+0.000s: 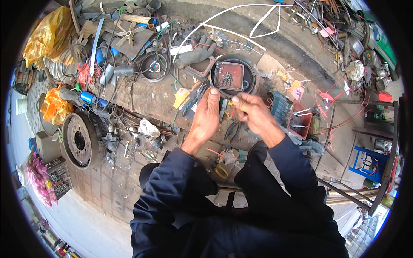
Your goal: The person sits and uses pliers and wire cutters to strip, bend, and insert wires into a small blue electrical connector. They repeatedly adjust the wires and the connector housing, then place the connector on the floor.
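My left hand [205,116] is closed with the thumb on top, just below a round dark metal housing [254,81]. Close beside it, my right hand [254,115] is pinched, thumb against curled fingers. Something small with a yellow bit and a red strand shows between the hands, too small to name. Inside or over the housing sits a square reddish box [238,69] with several screws or small metal parts in it. A reddish square frame [202,73] lies left of the housing, with a grey work glove [198,55] behind it. Dark-handled pliers [232,131] lie below my hands.
Yellow-handled pliers [221,171] lie between my feet. Rusty wheel [79,142], orange bag [57,105], round ring-shaped part [154,66] and fan blade [127,34] are at left. A red bin [299,120], loose red wires and a metal frame [393,150] stand right. White strips bend across the back.
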A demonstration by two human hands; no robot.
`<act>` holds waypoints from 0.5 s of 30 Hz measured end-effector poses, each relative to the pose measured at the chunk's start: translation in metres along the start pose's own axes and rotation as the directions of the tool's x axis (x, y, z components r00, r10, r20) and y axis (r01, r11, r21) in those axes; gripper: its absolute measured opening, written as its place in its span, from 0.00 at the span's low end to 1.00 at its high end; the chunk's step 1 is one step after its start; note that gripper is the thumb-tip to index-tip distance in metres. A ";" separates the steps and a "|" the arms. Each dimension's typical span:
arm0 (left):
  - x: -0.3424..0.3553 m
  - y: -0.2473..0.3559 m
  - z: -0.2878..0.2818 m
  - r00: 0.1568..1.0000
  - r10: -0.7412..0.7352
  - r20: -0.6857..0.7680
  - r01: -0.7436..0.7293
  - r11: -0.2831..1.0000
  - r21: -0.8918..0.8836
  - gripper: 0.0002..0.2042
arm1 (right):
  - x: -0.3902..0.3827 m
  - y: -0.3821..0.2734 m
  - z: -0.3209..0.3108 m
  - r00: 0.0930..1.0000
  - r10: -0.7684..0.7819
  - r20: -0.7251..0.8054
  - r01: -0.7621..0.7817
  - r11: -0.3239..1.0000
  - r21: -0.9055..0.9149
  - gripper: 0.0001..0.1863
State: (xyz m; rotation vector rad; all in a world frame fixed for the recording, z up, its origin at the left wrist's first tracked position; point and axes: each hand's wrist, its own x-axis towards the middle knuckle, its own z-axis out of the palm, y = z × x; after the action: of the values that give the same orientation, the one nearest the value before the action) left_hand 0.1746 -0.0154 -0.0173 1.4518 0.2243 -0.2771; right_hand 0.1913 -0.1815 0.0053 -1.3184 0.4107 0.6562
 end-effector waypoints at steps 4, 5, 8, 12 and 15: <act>-0.005 -0.002 0.002 0.992 -0.122 -0.025 0.120 0.990 -0.078 0.26 | 0.000 0.006 0.001 0.984 -0.160 0.079 0.163 0.986 -0.026 0.13; -0.004 -0.002 0.002 0.987 -0.156 -0.030 0.153 0.985 -0.078 0.26 | -0.001 0.003 0.002 0.949 -0.311 0.054 0.313 0.912 -0.265 0.12; -0.003 0.000 0.001 0.988 -0.149 0.040 0.152 0.982 -0.109 0.27 | -0.005 -0.005 0.004 0.848 -0.523 0.088 0.469 0.662 -0.585 0.11; -0.004 0.003 -0.001 0.984 -0.166 0.063 0.176 0.959 -0.220 0.26 | -0.001 -0.006 -0.002 0.961 -0.249 0.118 0.268 0.947 -0.180 0.12; -0.005 0.005 -0.002 0.982 -0.178 0.067 0.188 0.959 -0.211 0.25 | 0.003 0.005 -0.005 0.974 -0.173 0.146 0.178 0.984 -0.022 0.12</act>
State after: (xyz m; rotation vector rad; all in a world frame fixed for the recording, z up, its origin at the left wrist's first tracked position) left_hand 0.1714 -0.0128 -0.0113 1.2088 0.3414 -0.4244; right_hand 0.1910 -0.1849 -0.0009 -1.3143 0.1641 0.6071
